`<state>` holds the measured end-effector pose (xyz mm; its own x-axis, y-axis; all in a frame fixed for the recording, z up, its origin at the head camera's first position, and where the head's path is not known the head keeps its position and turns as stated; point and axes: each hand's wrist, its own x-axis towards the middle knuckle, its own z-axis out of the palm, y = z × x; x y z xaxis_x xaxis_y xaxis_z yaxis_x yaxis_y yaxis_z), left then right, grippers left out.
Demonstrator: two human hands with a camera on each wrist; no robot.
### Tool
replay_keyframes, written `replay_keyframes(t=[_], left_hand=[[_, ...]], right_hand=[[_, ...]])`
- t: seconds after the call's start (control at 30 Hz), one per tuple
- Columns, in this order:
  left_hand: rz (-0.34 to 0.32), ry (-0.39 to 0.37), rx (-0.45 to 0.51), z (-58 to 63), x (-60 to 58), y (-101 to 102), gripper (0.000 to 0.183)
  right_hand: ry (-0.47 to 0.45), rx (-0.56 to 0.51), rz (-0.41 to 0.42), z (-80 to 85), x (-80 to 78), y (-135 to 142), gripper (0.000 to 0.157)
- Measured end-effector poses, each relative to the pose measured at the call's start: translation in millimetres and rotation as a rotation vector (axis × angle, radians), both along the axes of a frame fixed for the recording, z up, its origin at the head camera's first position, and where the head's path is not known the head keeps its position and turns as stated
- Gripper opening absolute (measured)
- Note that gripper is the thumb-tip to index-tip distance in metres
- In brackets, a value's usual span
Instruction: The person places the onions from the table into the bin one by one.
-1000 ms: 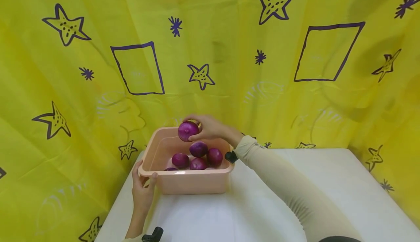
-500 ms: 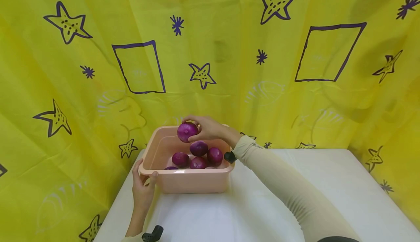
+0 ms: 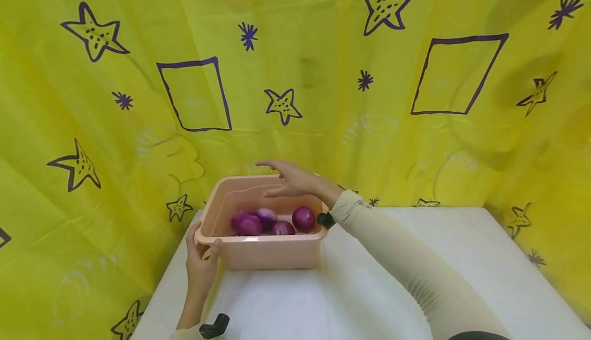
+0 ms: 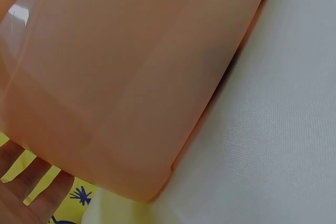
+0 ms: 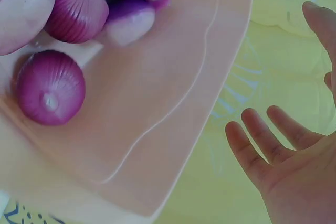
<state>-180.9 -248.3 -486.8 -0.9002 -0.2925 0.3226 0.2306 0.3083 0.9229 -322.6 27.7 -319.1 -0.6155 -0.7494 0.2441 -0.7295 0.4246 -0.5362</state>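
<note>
A peach-coloured plastic tub (image 3: pixel 272 254) stands on the white table with several red onions (image 3: pixel 303 219) inside. Among them lies a round purple-and-white vegetable (image 5: pixel 128 22), partly covered by an onion in the right wrist view. My left hand (image 3: pixel 201 268) grips the tub's near left corner, thumb at the front wall and fingers along the left side. Above the tub's far right part, my right hand (image 3: pixel 295 180) is spread, fingers and thumb apart with nothing between them. The tub's front wall hides the lower parts of some onions in the head view.
Behind the tub hangs a yellow curtain (image 3: pixel 323 99) with dark stars and squares, close to the table's back edge. The white table (image 3: pixel 415 258) extends to the right of the tub. Each wrist wears a small black camera (image 3: pixel 215 326).
My right hand has let go of the red onion, which has dropped into the tub. The onions inside have shifted, several now toward the left. My left hand has kept its place.
</note>
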Motion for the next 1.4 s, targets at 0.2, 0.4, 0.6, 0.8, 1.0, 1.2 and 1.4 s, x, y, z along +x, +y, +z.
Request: replay_keyframes(t=[0.2,0.4,0.6,0.8,1.0,1.2,1.4], left_hand=[[0.018,-0.010,-0.009,-0.7,-1.0,-4.5,0.075],[0.014,0.010,-0.010,-2.6,-6.3,-5.5,0.073],[0.017,0.005,-0.016,-3.4,-9.8,-3.7,0.072],[0.015,-0.020,-0.011,-4.3,-8.7,-3.3,0.073],[0.004,-0.026,-0.008,-4.0,-4.7,-3.9,0.075],[0.016,0.000,-0.011,-0.3,0.0,-7.1,0.074],[0.026,-0.014,-0.015,1.9,5.6,-10.3,0.074]], right_hand=[[0.036,0.038,-0.040,1.0,3.7,10.8,0.082],[0.043,0.051,-0.119,3.2,9.6,34.4,0.085],[0.167,0.124,-0.221,-0.5,16.5,72.3,0.086],[0.279,0.211,-0.360,-17.3,33.4,126.1,0.093],[0.301,0.277,-0.524,-37.1,54.8,196.8,0.097],[0.280,0.317,-0.663,-46.4,72.7,261.9,0.100],[0.227,0.341,-0.737,-57.1,88.3,295.7,0.102]])
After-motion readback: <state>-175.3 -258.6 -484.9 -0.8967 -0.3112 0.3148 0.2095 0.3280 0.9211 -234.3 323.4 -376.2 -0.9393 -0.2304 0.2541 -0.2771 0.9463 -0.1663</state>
